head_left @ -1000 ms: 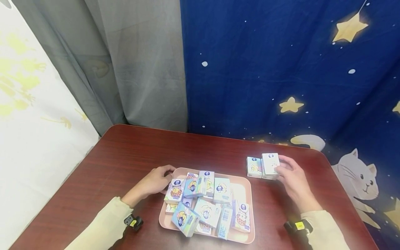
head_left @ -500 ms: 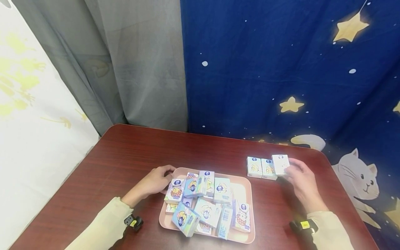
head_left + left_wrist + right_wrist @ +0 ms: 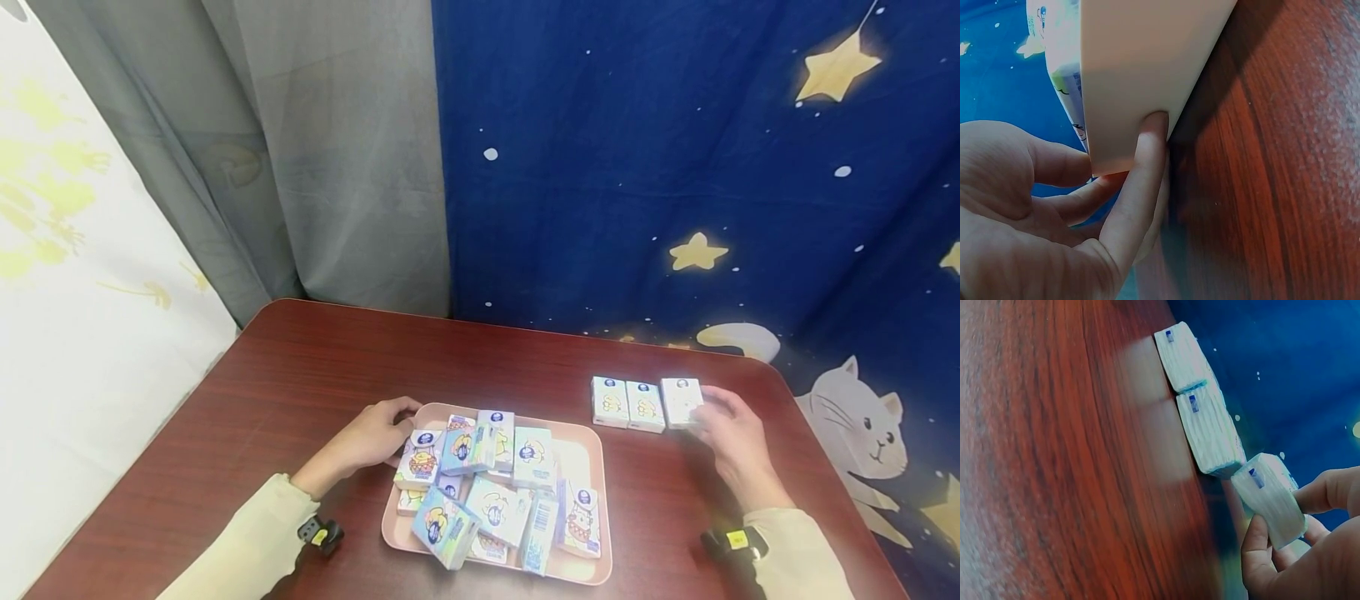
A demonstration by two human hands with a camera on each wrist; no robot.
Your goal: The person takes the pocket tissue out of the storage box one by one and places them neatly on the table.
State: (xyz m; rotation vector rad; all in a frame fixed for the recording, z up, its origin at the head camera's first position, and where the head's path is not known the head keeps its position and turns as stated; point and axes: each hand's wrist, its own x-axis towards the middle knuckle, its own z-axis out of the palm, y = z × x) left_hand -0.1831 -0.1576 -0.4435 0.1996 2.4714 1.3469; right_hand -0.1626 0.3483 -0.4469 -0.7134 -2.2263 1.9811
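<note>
My right hand (image 3: 738, 442) pinches a small white tissue pack (image 3: 682, 403) between thumb and fingers. In the right wrist view this tissue pack (image 3: 1270, 499) tilts slightly and sits beside the end of a row. That row is two tissue packs, the nearer one (image 3: 645, 407) and the farther one (image 3: 610, 402), lying on the table. My left hand (image 3: 375, 433) grips the upper left corner of a pink tray (image 3: 592, 571). In the left wrist view the thumb meets the tray's (image 3: 1141, 62) rim and a finger lies along its side wall. Several cartoon-printed tissue packs (image 3: 498, 510) lie piled in the tray.
The dark red wooden table (image 3: 337, 350) has rounded far corners. Behind it hang a grey curtain (image 3: 352, 167) and a blue curtain with stars (image 3: 585, 208). A white printed cloth (image 3: 90, 333) hangs along the left side.
My right hand has moved right and slightly down with its tissue pack, from above the row's second pack to the row's right end. The left hand and tray have stayed put.
</note>
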